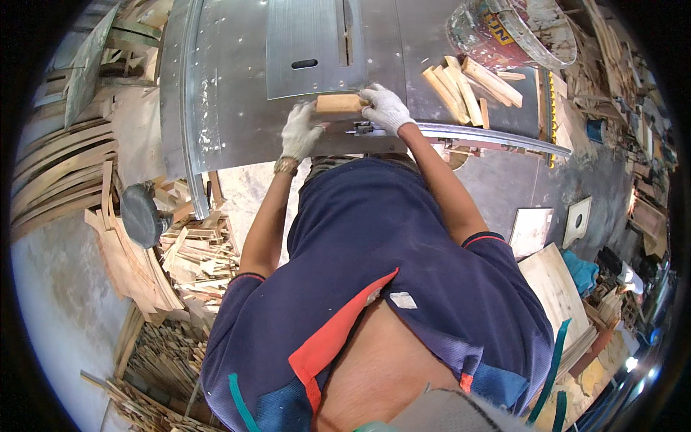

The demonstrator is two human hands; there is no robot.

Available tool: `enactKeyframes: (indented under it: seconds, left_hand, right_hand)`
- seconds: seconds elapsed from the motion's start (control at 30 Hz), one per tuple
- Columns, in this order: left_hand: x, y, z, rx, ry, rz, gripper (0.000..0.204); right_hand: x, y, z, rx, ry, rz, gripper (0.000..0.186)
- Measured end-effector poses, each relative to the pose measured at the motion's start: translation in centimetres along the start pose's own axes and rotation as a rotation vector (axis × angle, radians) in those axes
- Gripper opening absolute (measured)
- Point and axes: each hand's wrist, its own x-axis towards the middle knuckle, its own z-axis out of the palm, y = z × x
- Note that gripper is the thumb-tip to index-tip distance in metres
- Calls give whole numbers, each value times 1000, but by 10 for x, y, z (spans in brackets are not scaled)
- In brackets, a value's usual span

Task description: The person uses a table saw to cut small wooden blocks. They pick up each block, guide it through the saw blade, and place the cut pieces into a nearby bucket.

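Observation:
A short light wooden block (338, 104) lies on the grey metal saw table (230, 86), just short of the blade slot (348, 39) in the table's insert plate. My left hand (301, 132), in a white knit glove with a watch at the wrist, touches the block's left end. My right hand (386, 106), gloved the same way, grips its right end. Both forearms reach up from my dark blue shirt.
A pile of cut wooden pieces (468, 86) lies on the table's right side, beside a paint-stained bucket (511, 32). Wood scraps and strips (191, 252) heap on the floor at left around a round dark stool (142, 214). Plywood sheets (558, 288) lie at right.

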Motion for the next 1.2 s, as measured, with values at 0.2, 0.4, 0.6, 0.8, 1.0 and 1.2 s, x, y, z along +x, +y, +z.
enactKeyframes:
  seconds: [0.2,0.4,0.6,0.8,1.0,1.2]
  left_hand:
    - [31,-19,14,315,-203,126,69]
    - [41,-23,34,158,-240,187,53]
    - [38,-9,29,123,-293,151,51]
    - [33,-10,30,84,-283,112,51]
    - [29,-4,24,45,-278,47,50]
    - [40,-9,30,26,-173,55,49]
  right_hand:
    - [-12,18,-10,0,0,150,42]
    - [-50,30,-9,-17,-188,24,66]
    - [-44,12,6,-261,-229,90,98]
    - [-31,16,29,-293,-204,86,95]
    - [-25,10,14,-203,-271,148,90]
    - [-1,11,0,-213,-356,214,89]
